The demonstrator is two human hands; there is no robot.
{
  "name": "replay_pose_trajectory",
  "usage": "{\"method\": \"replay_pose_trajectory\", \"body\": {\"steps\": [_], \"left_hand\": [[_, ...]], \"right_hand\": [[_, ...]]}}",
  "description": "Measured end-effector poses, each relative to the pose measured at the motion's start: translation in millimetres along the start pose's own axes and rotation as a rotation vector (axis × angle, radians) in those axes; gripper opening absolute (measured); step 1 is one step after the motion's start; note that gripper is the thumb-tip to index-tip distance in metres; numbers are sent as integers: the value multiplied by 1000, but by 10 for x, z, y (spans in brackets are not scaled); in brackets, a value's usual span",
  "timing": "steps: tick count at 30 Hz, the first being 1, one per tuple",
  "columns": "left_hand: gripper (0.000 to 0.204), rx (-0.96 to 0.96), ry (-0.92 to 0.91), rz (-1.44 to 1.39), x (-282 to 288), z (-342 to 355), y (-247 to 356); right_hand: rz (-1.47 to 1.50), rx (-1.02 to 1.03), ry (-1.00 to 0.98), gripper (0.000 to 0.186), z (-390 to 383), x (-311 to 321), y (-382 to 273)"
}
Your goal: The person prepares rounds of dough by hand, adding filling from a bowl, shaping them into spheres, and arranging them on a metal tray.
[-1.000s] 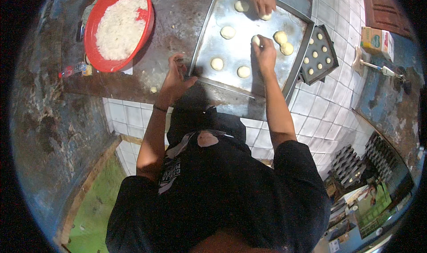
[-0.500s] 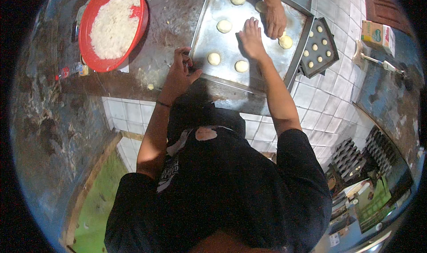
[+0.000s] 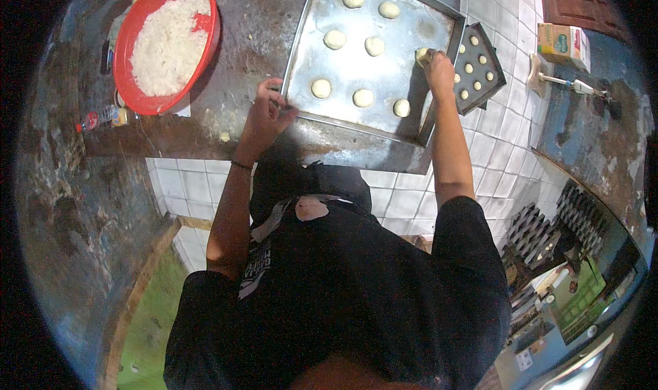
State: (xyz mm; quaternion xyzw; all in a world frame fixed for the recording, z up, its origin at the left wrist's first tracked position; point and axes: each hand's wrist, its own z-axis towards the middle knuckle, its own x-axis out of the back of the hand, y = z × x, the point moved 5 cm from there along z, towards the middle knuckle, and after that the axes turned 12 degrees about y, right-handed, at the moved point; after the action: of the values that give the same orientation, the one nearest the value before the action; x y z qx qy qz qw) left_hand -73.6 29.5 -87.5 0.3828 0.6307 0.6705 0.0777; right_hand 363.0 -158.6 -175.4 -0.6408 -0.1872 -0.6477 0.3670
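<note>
The right hand [image 3: 440,73], the nearer grip, pinches a round dough ball [image 3: 422,57] beyond its fingertips, just inside the right wall of the metal tray [image 3: 411,75]. Seven loose dough balls [image 3: 374,46] lie leftward; the left hand [image 3: 266,116] curls at the tray's near-left corner, its hold impossible to tell.

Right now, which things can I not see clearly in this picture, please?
In the head view:
Dough ball: partly covered by the right hand, so how firm the grip is does not show.
Big tray: far left corner cut off by the upper edge.
Small tray: left part hidden behind the big tray and right hand.
Bottle: too small and blurred to tell the contents.
</note>
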Motion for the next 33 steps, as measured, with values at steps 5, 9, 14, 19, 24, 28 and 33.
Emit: {"method": "replay_pose_trajectory", "body": {"steps": [5, 9, 14, 19, 24, 28, 33], "left_hand": [[55, 352, 73, -409, -214, 178, -87], [57, 306, 181, -470, -360, 375, 367], [66, 265, 518, -587, 145, 420, 688], [63, 219, 629, -785, 870, 353, 741], [34, 183, 551, -962, 1620, 167, 498], [19, 119, 505, -1203, 2211, 18, 169], [58, -145, 544, -432, 2496, -504, -322]], "right_hand": [[609, -151, -557, 26, 147, -110, -320], [894, -119, -511, 23, -375, 907, -2120], [1367, 8, -365, 31, -842, 1189, -3367], [1370, -147, -43, 22, -880, 1214, -4286], [1445, -254, -251, 22, -719, 1161, -4977], [1283, 108, -755, 22, -810, 1444, -5585], [678, 424, -516, 31, -684, 1027, -6303]]}}
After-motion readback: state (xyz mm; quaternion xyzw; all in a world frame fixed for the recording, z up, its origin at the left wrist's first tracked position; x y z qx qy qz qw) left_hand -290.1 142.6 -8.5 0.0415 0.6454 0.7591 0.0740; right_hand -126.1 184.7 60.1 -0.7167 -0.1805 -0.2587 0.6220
